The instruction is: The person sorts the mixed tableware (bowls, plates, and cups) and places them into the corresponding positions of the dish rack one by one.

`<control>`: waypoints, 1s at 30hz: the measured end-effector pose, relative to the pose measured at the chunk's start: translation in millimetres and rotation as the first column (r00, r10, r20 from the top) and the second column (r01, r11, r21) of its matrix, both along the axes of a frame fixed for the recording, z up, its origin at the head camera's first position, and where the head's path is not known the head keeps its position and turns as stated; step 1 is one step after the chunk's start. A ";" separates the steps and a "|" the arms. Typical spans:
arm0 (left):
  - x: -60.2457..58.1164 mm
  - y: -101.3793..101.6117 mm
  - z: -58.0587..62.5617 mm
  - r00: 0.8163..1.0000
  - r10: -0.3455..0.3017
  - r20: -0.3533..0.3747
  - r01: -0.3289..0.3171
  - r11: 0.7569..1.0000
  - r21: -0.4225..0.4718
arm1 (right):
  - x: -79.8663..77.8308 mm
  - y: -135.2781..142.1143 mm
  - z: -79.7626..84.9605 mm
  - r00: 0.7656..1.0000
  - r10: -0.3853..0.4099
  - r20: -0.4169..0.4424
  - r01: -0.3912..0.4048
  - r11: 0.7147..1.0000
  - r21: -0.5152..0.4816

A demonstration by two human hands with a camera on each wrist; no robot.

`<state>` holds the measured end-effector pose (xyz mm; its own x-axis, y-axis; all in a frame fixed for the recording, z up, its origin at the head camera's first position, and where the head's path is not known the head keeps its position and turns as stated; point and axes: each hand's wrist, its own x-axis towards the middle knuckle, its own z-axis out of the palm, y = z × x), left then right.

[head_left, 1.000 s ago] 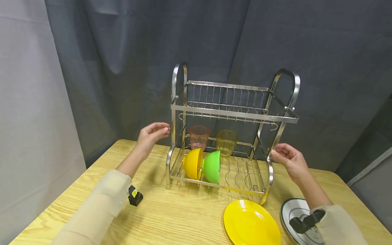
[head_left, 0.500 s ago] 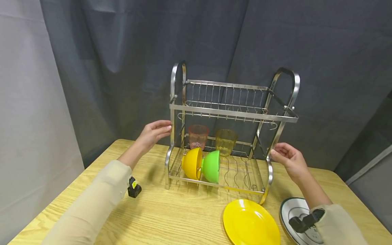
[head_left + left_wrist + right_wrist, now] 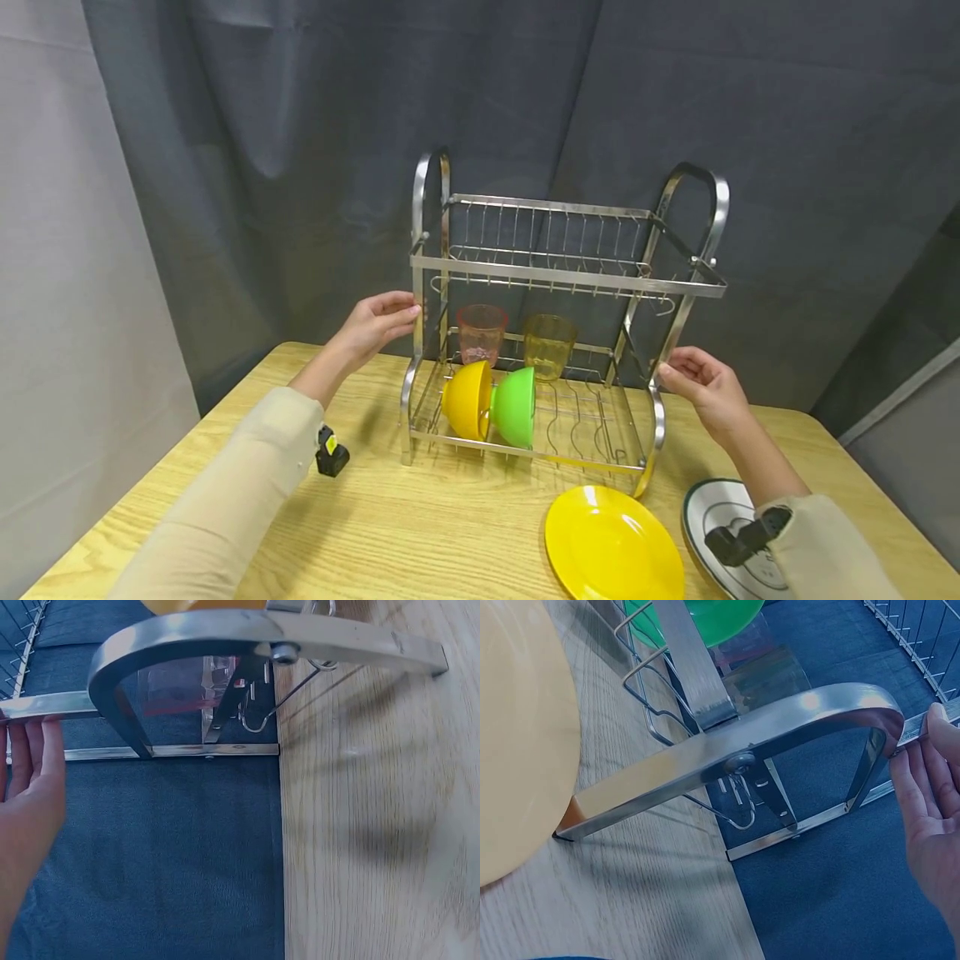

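A two-tier metal dish rack (image 3: 566,273) stands on the wooden table. My left hand (image 3: 372,325) holds its left front post, thumb in front and fingertips behind; the left wrist view shows the fingers (image 3: 51,750) at that metal bar. On the other side my right hand (image 3: 705,392) pinches the right front post, the thumb (image 3: 939,724) lying along it. On the lower tier, a yellow bowl (image 3: 467,402) and a green bowl (image 3: 514,408) stand on edge, side by side. Behind them are a pink clear cup (image 3: 482,332) and an amber clear cup (image 3: 549,346).
A yellow plate (image 3: 613,546) lies on the table (image 3: 420,533) before the rack's right front foot. Right of it is a white plate (image 3: 701,508) with a dark rim, partly hidden under my right forearm. A dark curtain (image 3: 337,167) hangs behind the rack.
My left hand has moved right from beside the left post and now grips it. The right hand stays at the right post. Everything shifts slightly left in the head view.
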<state>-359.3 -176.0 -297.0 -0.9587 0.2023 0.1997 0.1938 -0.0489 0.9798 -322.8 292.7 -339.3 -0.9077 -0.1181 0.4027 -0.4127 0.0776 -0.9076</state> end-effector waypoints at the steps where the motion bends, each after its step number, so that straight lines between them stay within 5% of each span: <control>1: 0.2 -0.1 0.1 1.000 0.004 -0.004 -0.004 1.000 -0.019 | 0.3 0.1 -0.6 1.000 -0.001 0.002 0.001 1.000 -0.002; 8: 0.5 0.2 2.7 0.998 0.032 -0.056 -0.040 0.986 -0.162 | 2.3 0.5 -4.0 1.000 0.006 -0.004 -0.006 0.999 -0.040; 30: -1.9 5.3 0.0 0.988 0.065 -0.139 -0.090 0.979 -0.181 | 16.0 -14.5 8.4 0.995 -0.065 0.080 0.076 0.987 -0.143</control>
<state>-361.2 -170.7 -297.0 -0.9409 0.1740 0.2907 0.3174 0.1525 0.9359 -306.8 278.2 -330.8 -0.9400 0.0019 0.3413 -0.3412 -0.0312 -0.9395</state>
